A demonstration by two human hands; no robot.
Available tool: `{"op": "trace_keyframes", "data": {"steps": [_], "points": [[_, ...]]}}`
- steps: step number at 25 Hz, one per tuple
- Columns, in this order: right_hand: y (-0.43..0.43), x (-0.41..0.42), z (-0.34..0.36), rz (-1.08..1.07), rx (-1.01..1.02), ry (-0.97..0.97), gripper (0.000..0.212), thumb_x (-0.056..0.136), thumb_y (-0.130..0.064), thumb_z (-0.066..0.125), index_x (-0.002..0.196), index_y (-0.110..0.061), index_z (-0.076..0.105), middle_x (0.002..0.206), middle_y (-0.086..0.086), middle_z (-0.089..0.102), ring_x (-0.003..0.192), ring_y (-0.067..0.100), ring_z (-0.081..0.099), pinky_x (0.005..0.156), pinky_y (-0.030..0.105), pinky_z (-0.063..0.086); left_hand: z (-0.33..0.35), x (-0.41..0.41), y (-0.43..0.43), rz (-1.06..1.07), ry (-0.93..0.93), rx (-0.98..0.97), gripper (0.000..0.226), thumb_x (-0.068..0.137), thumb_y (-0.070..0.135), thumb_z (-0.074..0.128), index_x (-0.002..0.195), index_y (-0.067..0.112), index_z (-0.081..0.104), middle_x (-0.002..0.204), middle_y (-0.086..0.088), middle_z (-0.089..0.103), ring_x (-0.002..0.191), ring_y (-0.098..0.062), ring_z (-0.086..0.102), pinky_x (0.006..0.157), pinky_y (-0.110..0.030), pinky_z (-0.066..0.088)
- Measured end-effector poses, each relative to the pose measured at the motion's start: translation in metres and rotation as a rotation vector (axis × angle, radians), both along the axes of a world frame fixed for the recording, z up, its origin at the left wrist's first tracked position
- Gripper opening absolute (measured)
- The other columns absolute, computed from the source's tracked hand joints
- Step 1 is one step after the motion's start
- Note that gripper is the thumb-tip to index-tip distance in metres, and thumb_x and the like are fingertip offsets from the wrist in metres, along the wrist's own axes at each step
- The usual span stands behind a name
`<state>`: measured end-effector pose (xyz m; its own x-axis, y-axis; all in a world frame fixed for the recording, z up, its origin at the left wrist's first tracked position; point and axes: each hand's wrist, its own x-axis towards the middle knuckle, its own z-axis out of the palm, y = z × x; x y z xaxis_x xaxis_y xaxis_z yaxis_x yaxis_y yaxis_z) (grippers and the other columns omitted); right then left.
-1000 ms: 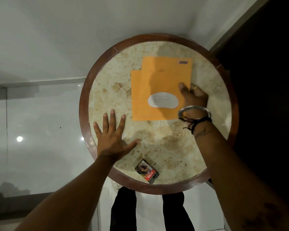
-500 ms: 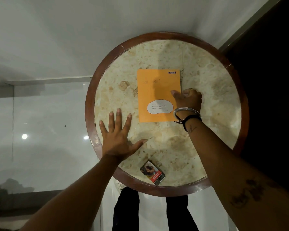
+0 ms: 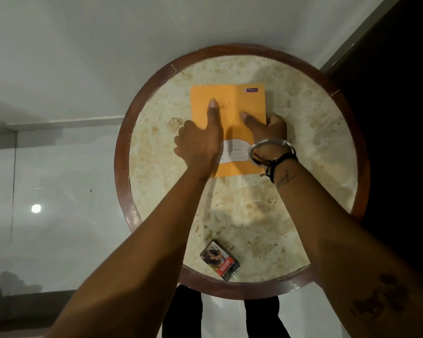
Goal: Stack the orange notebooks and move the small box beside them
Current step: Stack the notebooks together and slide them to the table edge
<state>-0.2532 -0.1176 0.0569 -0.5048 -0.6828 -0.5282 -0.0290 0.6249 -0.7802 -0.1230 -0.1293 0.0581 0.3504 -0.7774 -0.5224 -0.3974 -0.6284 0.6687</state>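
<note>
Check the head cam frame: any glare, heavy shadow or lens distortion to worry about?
Head view: dim, warm light; a bright round lamp reflection glares on the glossy floor at left; the right side is nearly black. Both arms cast soft shadows on the table below the orange notebooks. Wide-angle stretch enlarges the near forearms. The left hand, right hand and small box stay readable.

notebook [image 3: 239,103] label, box [image 3: 219,260] print, seemingly unreadable

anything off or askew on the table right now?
Nothing damaged or spilled. The orange notebooks lie squared, both hands on them. Only the small box sits skewed at the table's near edge, apart from the stack.
</note>
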Motion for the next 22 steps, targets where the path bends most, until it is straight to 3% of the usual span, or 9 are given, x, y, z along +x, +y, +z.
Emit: {"op": "trace_keyframes", "data": {"steps": [2,3,5,6,8,10,13,17,22], "points": [[0.011,0.000,0.023,-0.039,-0.210,-0.006,0.057,0.065,-0.049,0.078,0.104,-0.010,0.063,0.115,0.021,0.064,0.096,0.028,0.067,0.081,0.039,0.059,0.014,0.001,0.019,0.052,0.232,-0.294,0.050,0.093,0.069,0.047,0.099,0.020,0.055,0.098,0.003,0.063,0.090,-0.002,0.062,0.085,-0.031,0.049],[0.024,0.003,0.031,-0.040,-0.326,0.011,0.047,0.072,-0.039,0.078,0.105,-0.010,0.062,0.115,0.024,0.062,0.097,0.027,0.066,0.079,0.032,0.058,0.019,0.003,0.031,0.040,0.304,-0.427,0.037,0.095,0.060,0.050,0.098,0.023,0.050,0.092,0.007,0.057,0.081,0.006,0.058,0.078,-0.023,0.048],[0.060,0.011,0.039,-0.008,-0.453,0.079,0.032,0.083,-0.022,0.072,0.110,-0.015,0.056,0.116,0.024,0.062,0.102,0.026,0.064,0.084,0.029,0.055,0.017,0.010,0.058,-0.083,0.337,-0.648,0.033,0.095,0.049,0.054,0.114,0.024,0.044,0.101,0.010,0.053,0.089,0.011,0.056,0.077,-0.013,0.046],[0.076,0.011,0.033,0.016,-0.473,0.090,0.034,0.085,-0.021,0.070,0.115,-0.018,0.054,0.118,0.021,0.062,0.109,0.027,0.063,0.092,0.035,0.054,0.012,0.012,0.071,-0.177,0.334,-0.710,0.041,0.095,0.049,0.057,0.121,0.024,0.039,0.108,0.011,0.052,0.097,0.010,0.056,0.080,-0.015,0.048],[0.099,0.005,0.014,0.050,-0.422,0.062,0.041,0.086,-0.028,0.066,0.122,-0.019,0.051,0.123,0.013,0.063,0.118,0.026,0.060,0.102,0.049,0.049,-0.011,0.018,0.089,-0.344,0.291,-0.696,0.048,0.093,0.054,0.061,0.127,0.032,0.035,0.114,0.012,0.051,0.105,-0.001,0.057,0.081,-0.036,0.056],[0.106,-0.004,-0.001,0.074,-0.363,-0.005,0.039,0.086,-0.032,0.064,0.122,-0.022,0.052,0.120,0.002,0.067,0.116,0.014,0.062,0.100,0.040,0.050,-0.031,0.021,0.098,-0.433,0.098,-0.670,0.042,0.093,0.048,0.061,0.125,0.030,0.038,0.110,0.006,0.048,0.102,-0.019,0.057,0.079,-0.052,0.053],[0.089,-0.015,-0.001,0.085,-0.340,0.023,0.035,0.088,-0.025,0.061,0.122,-0.021,0.055,0.114,-0.002,0.068,0.103,-0.001,0.064,0.087,0.017,0.051,-0.034,0.013,0.082,-0.413,-0.073,-0.657,0.030,0.097,0.043,0.056,0.114,0.022,0.042,0.103,0.004,0.040,0.097,-0.027,0.050,0.079,-0.045,0.047],[0.038,-0.066,-0.004,-0.033,-0.233,0.142,0.051,0.084,-0.032,0.063,0.127,-0.006,0.056,0.125,0.017,0.065,0.109,0.028,0.063,0.087,0.039,0.053,-0.014,-0.041,0.030,-0.388,0.116,-0.325,0.038,0.095,0.050,0.061,0.077,0.022,0.044,0.075,0.006,0.044,0.067,-0.015,0.048,0.058,-0.030,0.033],[-0.016,-0.131,-0.013,-0.060,0.017,0.127,0.034,0.086,-0.024,0.069,0.113,-0.004,0.064,0.116,0.016,0.069,0.100,0.031,0.064,0.082,0.038,0.050,-0.023,-0.108,-0.021,-0.256,0.074,-0.125,0.050,0.084,0.045,0.078,0.065,0.012,0.046,0.065,-0.003,0.052,0.063,-0.024,0.055,0.053,-0.030,0.031]]}}
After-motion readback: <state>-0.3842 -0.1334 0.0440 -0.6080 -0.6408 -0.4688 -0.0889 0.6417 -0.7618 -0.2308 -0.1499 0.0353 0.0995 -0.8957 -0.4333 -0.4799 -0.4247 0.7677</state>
